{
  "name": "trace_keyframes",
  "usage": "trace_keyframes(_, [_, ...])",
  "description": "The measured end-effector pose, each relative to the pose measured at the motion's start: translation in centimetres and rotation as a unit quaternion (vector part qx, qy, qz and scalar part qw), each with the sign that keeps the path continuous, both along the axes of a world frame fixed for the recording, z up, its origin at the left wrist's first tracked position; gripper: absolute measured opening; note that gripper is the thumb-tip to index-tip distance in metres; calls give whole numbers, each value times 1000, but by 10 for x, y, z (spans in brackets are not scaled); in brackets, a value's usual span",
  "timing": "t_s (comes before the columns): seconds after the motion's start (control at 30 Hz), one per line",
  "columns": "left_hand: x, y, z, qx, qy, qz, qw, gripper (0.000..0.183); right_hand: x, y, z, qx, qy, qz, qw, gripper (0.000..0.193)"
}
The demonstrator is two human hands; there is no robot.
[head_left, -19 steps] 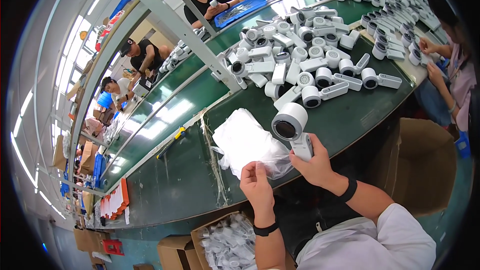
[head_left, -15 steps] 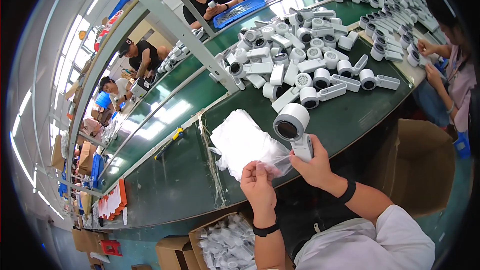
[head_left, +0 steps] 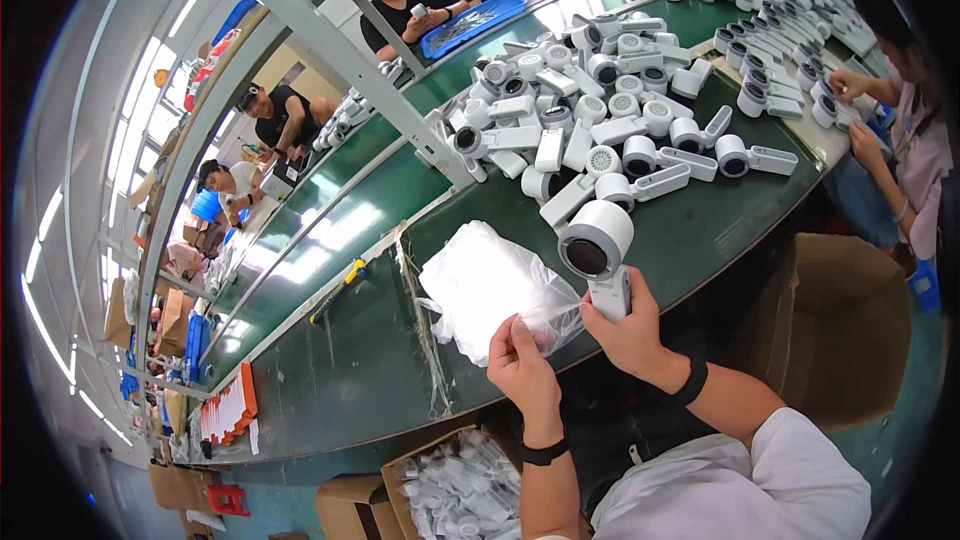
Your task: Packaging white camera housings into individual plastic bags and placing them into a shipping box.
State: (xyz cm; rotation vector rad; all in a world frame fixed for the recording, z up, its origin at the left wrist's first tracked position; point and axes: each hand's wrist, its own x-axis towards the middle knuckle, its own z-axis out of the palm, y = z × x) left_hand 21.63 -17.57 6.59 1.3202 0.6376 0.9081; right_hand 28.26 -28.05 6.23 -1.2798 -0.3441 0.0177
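My right hand is closed round the handle of a white handheld fan, its round head tilted up and showing a dark face with a grey rim. To its left, my left hand pinches the edge of a clear plastic bag. The bag's film stretches between both hands, beside a pile of thin white plastic bags lying on the dark green table. Whether the pinched bag is separate from the pile I cannot tell.
A large heap of handheld fans covers the table's far side. A yellow-handled tool lies left. Below stand an open carton of bagged fans and, right, a brown carton. Co-workers sit around; one person's hands handle fans at right.
The fan in my right hand has shifted slightly right. My left hand has moved a little right and down, its fingers still pinching the film.
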Motion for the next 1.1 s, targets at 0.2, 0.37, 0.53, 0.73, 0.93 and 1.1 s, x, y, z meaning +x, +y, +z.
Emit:
trace_keyframes(0.2, [3,-3,10,-171,-113,-85,975,17,7,-7,-1,-37,-44,-12,998,42])
trace_keyframes(0.37, [6,-5,11,-102,-77,-64,990,15,7,-5,-14,-105,-68,7,992,44])
trace_keyframes(0.53, [1,0,2,82,58,0,995,20,9,0,-11,-82,-49,-19,995,43])
trace_keyframes(0.73, [1,-1,-2,184,72,-9,980,24,15,-2,-11,-31,-48,-40,998,42])
trace_keyframes(0.93, [2,-8,3,75,44,-57,995,20,14,-28,-5,-75,-42,-24,996,41])
trace_keyframes(1.1, [-1,2,-1,130,63,-56,988,17,22,-112,24,-130,-89,273,949,43])
